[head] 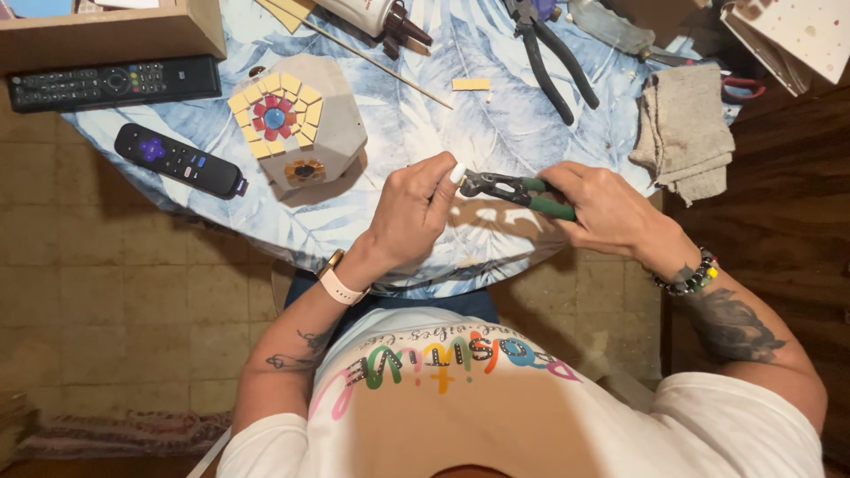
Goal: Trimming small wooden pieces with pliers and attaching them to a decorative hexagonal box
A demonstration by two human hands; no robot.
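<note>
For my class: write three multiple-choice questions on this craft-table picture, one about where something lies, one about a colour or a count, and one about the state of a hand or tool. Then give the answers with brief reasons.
1. Where does the folded grey cloth lie?
A. at the table's right edge
B. under the hexagonal block
C. on the floor

2. How many remote controls lie on the table?
A. one
B. two
C. four

3. How is the green-handled nipper held?
A. lying untouched
B. right hand on the handles, left hand at the jaws
C. left hand alone

Answers: 1 A, the cloth sits by the right rim. 2 B, a long remote and a small remote. 3 B, the right hand grips the handles while the left hand pinches at the tip.
</note>
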